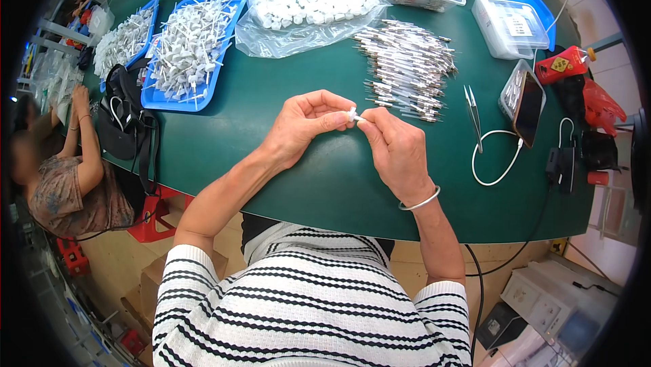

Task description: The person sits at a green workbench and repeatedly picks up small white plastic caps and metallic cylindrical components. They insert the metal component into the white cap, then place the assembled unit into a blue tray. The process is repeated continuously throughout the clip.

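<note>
Over the green table point(325, 184), my two hands meet fingertip to fingertip. My left hand point(302, 126) pinches a small white plastic cap point(352, 114) between thumb and fingers. Against it, my right hand point(399, 146) is closed on a thin pin-like part, of which only a short pale end shows; the rest is hidden by the fingers. Whether the pin sits inside the cap I cannot tell. Just beyond my right hand lies a pile of slim metal-and-white rods point(410, 68). A clear bag of white caps point(312, 1) is spread out at the far middle.
Blue trays point(146, 99) of white stemmed parts stand at left by a black bag point(122, 112). Tweezers point(473, 116), a phone point(529, 109) on a plastic box, a white cable point(485, 182) and a red bottle point(563, 65) are at right. Another person point(81, 177) sits at left.
</note>
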Motion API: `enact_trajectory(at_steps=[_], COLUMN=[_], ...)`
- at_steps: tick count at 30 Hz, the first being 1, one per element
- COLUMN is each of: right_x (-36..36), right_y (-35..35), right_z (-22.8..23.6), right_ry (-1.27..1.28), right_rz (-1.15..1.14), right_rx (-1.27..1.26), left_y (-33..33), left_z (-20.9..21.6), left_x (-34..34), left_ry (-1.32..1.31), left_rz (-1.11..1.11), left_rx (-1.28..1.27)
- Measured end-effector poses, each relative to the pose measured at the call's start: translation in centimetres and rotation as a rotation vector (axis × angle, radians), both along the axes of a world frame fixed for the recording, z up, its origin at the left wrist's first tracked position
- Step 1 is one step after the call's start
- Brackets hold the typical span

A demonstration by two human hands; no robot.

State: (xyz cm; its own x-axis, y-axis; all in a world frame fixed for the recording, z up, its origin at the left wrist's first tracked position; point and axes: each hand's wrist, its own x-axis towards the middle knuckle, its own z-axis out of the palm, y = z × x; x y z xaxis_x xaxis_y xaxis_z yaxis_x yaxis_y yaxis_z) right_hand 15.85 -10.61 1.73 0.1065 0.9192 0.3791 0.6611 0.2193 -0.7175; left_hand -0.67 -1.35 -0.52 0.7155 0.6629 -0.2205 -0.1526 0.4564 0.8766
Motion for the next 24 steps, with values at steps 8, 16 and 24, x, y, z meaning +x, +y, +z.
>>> enact_trajectory(at_steps=[8,16,24], right_x=[-0.4,-0.2,-0.9], right_y=[0.1,-0.1,0.1], right_z=[-0.6,-0.8,-1.1], right_ry=[-0.059,0.053,-0.106], right_rz=[-0.026,0.001,-0.041], right_rx=[0.108,0.013,0.132], left_y=[-0.6,-0.7,-1.6], left_z=[-0.1,-0.3,-0.2], left_x=[0.3,0.2,0.3], left_ry=[-0.045,-0.076,-0.104], left_rz=[0.052,0.028,0.083], left_rx=[0.026,0.062,0.146])
